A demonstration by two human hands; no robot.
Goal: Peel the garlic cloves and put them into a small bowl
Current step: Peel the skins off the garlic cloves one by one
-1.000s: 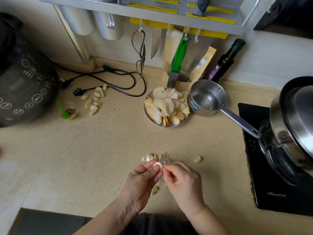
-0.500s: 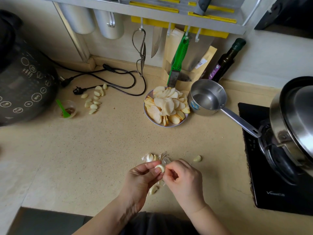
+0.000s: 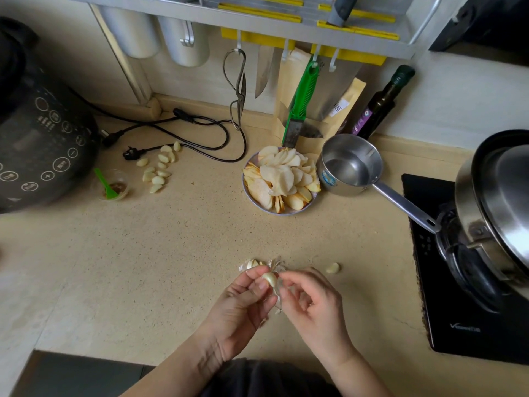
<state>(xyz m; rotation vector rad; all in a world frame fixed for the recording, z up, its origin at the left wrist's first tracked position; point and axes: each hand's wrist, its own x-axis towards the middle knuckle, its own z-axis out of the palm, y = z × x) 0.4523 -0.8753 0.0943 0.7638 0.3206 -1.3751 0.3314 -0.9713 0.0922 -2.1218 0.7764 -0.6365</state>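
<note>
The person's left hand [image 3: 243, 302] pinches a garlic clove [image 3: 270, 278] between thumb and fingertips, low over the counter [image 3: 171, 253]. The right hand [image 3: 312, 305] now sits a little apart from the clove, where half a second ago its fingertips were pressed against it. Its thumb and forefinger are closed on a strip of papery skin [image 3: 277, 293] that hangs down between the hands. The strip seems partly attached to the clove, though it is too thin to be sure.

The clove's upper side looks pale and bare, so this one is judged mostly peeled, with the last of the husk coming away. A small heap of shed skins and garlic pieces [image 3: 257, 265] lies on the counter just beyond the hands, and a single clove [image 3: 333, 267] rests to the right of it.

A cluster of peeled cloves [image 3: 157, 170] lies well away by the power cord [image 3: 200, 130], beside a small clear cup [image 3: 114, 186] with a green spoon. No clove is in a bowl yet, and the plate [image 3: 282, 183] holds sliced fruit.
</note>
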